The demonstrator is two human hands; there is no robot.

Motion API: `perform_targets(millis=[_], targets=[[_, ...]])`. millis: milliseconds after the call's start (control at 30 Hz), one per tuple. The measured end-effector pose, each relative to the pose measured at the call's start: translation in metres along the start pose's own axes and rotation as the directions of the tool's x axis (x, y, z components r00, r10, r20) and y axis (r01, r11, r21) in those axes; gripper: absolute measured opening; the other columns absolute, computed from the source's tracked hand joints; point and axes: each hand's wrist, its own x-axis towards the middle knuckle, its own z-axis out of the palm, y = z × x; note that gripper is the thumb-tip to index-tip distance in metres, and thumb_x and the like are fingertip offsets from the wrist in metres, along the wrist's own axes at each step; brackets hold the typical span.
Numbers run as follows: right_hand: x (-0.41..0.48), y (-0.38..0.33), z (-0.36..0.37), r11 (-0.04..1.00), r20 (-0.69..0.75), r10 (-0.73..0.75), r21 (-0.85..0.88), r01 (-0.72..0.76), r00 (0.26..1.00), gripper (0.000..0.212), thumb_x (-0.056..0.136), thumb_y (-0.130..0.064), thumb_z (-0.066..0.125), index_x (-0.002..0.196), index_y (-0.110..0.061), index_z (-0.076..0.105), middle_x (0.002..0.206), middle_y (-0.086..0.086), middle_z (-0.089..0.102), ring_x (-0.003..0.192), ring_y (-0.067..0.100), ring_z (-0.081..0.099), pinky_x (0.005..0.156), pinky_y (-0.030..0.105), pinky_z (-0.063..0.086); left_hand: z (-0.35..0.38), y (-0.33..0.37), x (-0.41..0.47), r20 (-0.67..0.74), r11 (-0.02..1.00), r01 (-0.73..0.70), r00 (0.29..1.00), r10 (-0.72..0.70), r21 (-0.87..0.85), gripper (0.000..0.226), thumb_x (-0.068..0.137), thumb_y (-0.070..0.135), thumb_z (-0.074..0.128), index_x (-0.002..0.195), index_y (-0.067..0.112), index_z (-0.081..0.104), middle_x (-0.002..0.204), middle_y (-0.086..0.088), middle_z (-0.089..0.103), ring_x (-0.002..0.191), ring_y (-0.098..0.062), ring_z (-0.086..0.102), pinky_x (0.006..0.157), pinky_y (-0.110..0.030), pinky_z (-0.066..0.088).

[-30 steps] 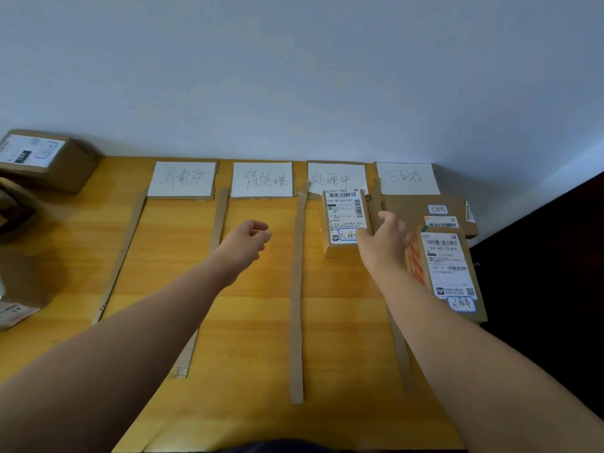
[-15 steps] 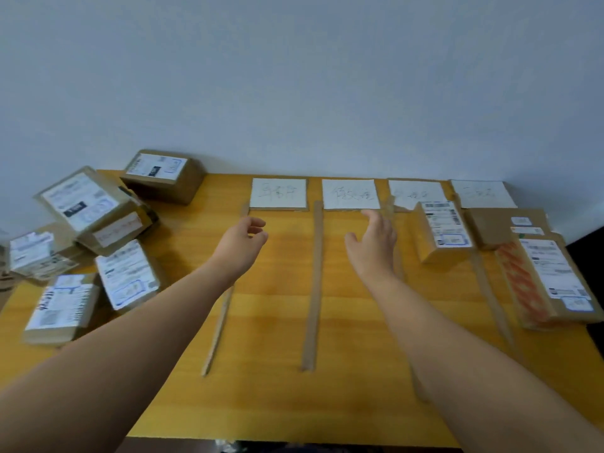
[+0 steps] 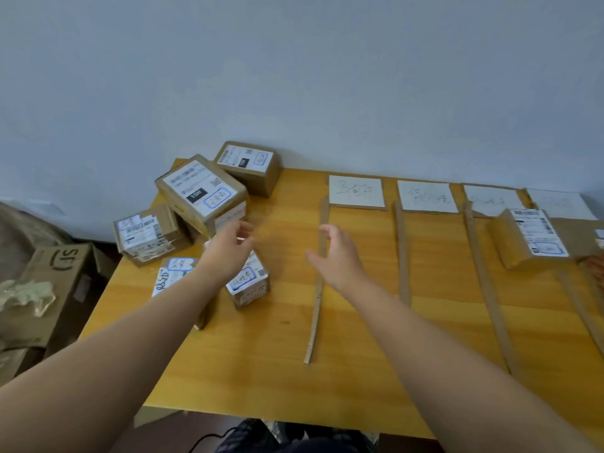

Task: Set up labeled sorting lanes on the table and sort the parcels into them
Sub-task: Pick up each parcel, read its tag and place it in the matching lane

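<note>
Several brown parcels with white shipping labels are piled at the table's left end. My left hand (image 3: 228, 250) hovers open just above a small parcel (image 3: 250, 284) in that pile, holding nothing. A bigger parcel (image 3: 199, 191) leans on others behind it. My right hand (image 3: 336, 256) is open above the leftmost cardboard strip (image 3: 318, 282), empty. Handwritten white lane cards (image 3: 355, 192) lie along the far edge, with cardboard strips dividing the lanes. One sorted parcel (image 3: 529, 237) lies in the third lane.
The yellow wooden table (image 3: 261, 371) stands against a pale wall. On the floor to the left sits a large open cardboard box (image 3: 62, 282) with crumpled paper. More parcels show partly at the right edge (image 3: 598, 243).
My view has swung left from the sorted lanes to the parcel pile. Both hands have moved left with it; the left hand now hangs over the small parcel.
</note>
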Motion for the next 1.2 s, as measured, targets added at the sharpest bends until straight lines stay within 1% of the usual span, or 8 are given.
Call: perform_targets(millis=[200, 300, 533, 733, 900, 1067, 1133, 1200], targets=[[-0.002, -0.025, 0.06, 0.962, 0.28, 0.057, -0.272, 0.023, 0.958, 0.093, 0.079, -0.061, 0.063, 0.15, -0.018, 0.021, 0.153, 0.006, 0.025, 0.142, 0.027, 0.021, 0.112, 0.045, 0.03, -0.024, -0.055, -0.006, -0.025, 0.987, 0.158, 0.987, -0.159, -0.04, 0.03, 0.097, 0.019, 0.049, 0.126, 0.014, 0.053, 0.118, -0.001, 0.057, 0.105, -0.017, 0.053, 0.085, -0.032, 0.044], [-0.002, -0.036, 0.079, 0.915, 0.328, 0.093, -0.401, 0.049, 0.94, 0.105, 0.072, -0.068, 0.065, 0.149, -0.014, 0.019, 0.151, 0.009, 0.027, 0.14, 0.028, 0.024, 0.11, 0.044, 0.03, -0.027, -0.072, -0.007, -0.01, 0.979, 0.196, 0.98, -0.197, -0.058, 0.025, 0.097, 0.02, 0.049, 0.121, 0.013, 0.054, 0.112, 0.0, 0.057, 0.103, -0.018, 0.054, 0.081, -0.029, 0.04], [0.002, -0.047, 0.112, 0.888, 0.254, 0.134, -0.46, -0.002, 0.958, 0.107, 0.064, -0.071, 0.07, 0.141, -0.011, 0.027, 0.14, 0.008, 0.037, 0.131, 0.026, 0.035, 0.099, 0.042, 0.036, -0.022, -0.08, -0.004, 0.067, 0.974, 0.215, 0.975, -0.21, -0.067, 0.022, 0.096, 0.018, 0.05, 0.117, 0.013, 0.055, 0.108, 0.0, 0.059, 0.099, -0.019, 0.056, 0.081, -0.03, 0.043], [0.004, -0.032, 0.109, 0.952, 0.17, 0.107, -0.302, -0.051, 0.98, 0.085, 0.067, -0.051, 0.077, 0.129, -0.011, 0.036, 0.125, 0.004, 0.046, 0.115, 0.022, 0.048, 0.086, 0.039, 0.049, -0.019, -0.079, -0.002, 0.109, 0.969, 0.222, 0.972, -0.21, -0.107, 0.024, 0.096, 0.02, 0.051, 0.119, 0.018, 0.054, 0.109, 0.0, 0.06, 0.098, -0.021, 0.059, 0.082, -0.033, 0.048], [0.005, -0.023, 0.087, 0.959, 0.146, 0.083, -0.282, -0.039, 0.986, 0.081, 0.065, -0.052, 0.076, 0.128, -0.015, 0.04, 0.12, 0.0, 0.048, 0.109, 0.018, 0.05, 0.08, 0.036, 0.051, -0.014, -0.073, -0.004, 0.129, 0.971, 0.206, 0.973, -0.19, -0.122, 0.017, 0.095, 0.018, 0.052, 0.112, 0.02, 0.055, 0.11, -0.001, 0.061, 0.098, -0.019, 0.057, 0.081, -0.03, 0.046], [0.001, -0.013, 0.057, 0.95, 0.088, 0.146, -0.292, -0.115, 0.985, 0.084, 0.064, -0.054, 0.077, 0.126, -0.014, 0.039, 0.12, 0.001, 0.044, 0.109, 0.018, 0.048, 0.082, 0.036, 0.05, -0.004, -0.062, -0.009, 0.199, 0.975, 0.199, 0.964, -0.177, -0.096, 0.035, 0.095, 0.027, 0.053, 0.127, 0.014, 0.052, 0.12, -0.004, 0.059, 0.11, -0.022, 0.057, 0.1, -0.039, 0.045], [-0.003, -0.009, 0.045, 0.955, 0.054, 0.152, -0.264, -0.133, 0.987, 0.084, 0.064, -0.051, 0.077, 0.127, -0.012, 0.038, 0.12, 0.002, 0.043, 0.11, 0.018, 0.048, 0.082, 0.035, 0.049, 0.001, -0.053, -0.012, 0.243, 0.971, 0.209, 0.954, -0.177, -0.116, 0.038, 0.096, 0.033, 0.052, 0.128, 0.013, 0.051, 0.117, -0.003, 0.058, 0.106, -0.021, 0.06, 0.098, -0.041, 0.048], [-0.008, -0.006, 0.035, 0.968, 0.008, 0.153, -0.203, -0.148, 0.988, 0.083, 0.064, -0.049, 0.078, 0.126, -0.011, 0.037, 0.119, 0.002, 0.045, 0.109, 0.018, 0.049, 0.084, 0.036, 0.05, 0.006, -0.039, -0.016, 0.308, 0.958, 0.238, 0.934, -0.181, -0.158, 0.045, 0.095, 0.041, 0.051, 0.131, 0.014, 0.048, 0.117, 0.001, 0.055, 0.101, -0.018, 0.061, 0.093, -0.036, 0.05]])
